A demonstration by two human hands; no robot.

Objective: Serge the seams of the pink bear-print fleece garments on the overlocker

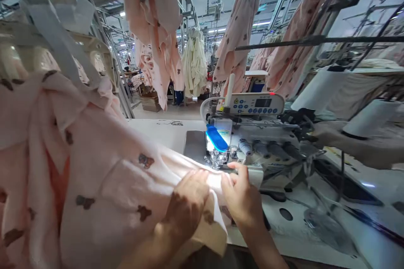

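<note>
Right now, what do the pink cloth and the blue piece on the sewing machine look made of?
Pink cloth: seemingly a soft, matte textile, drooping in loose folds; fibre unclear. Blue piece: probably smooth plastic, judging by its even, bright colour and rounded end.

There are two hands [191,197], one sewing machine [274,132] and two cones [322,90].

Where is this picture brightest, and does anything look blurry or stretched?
Head view: brightest glare on the pink cloth in front of the sewing machine, washing it pale between the left hand and right hand; head view: back of the left hand shadowed, its forearm blurred; head view: thread cones toward the right look slanted and stretched, perhaps by the lens.
</note>
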